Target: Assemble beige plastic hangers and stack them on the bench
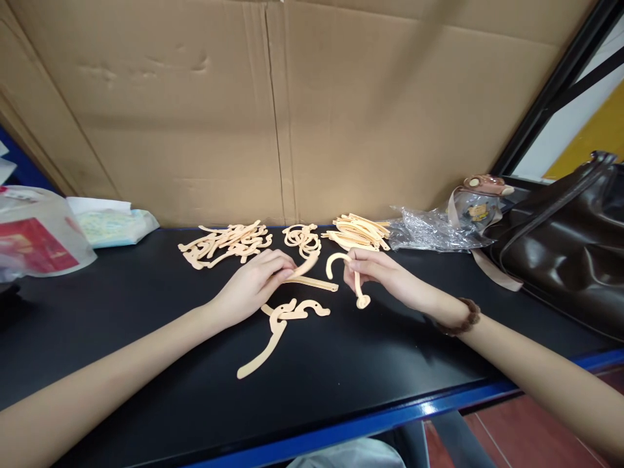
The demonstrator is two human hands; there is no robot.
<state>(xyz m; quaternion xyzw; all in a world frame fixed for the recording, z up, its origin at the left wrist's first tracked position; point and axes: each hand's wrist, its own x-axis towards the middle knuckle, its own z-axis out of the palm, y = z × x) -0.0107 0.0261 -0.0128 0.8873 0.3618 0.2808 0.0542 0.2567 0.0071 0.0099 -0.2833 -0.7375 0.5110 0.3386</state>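
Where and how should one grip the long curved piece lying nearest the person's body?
Probably best to pinch the long curved piece midway along its narrow, plain tail, coming from the near right. That tail stretches toward the person, apart from its neighbours, while its far end meets other pieces and might drag them. The left forearm flanks its other side.

Hook [358, 285] in right hand [373, 268], curved piece [307, 265] in left hand [253, 281] — black tabletop [380, 364]

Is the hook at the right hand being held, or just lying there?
Held: the right hand pinches the hook between its curled top and round end, both sticking out.
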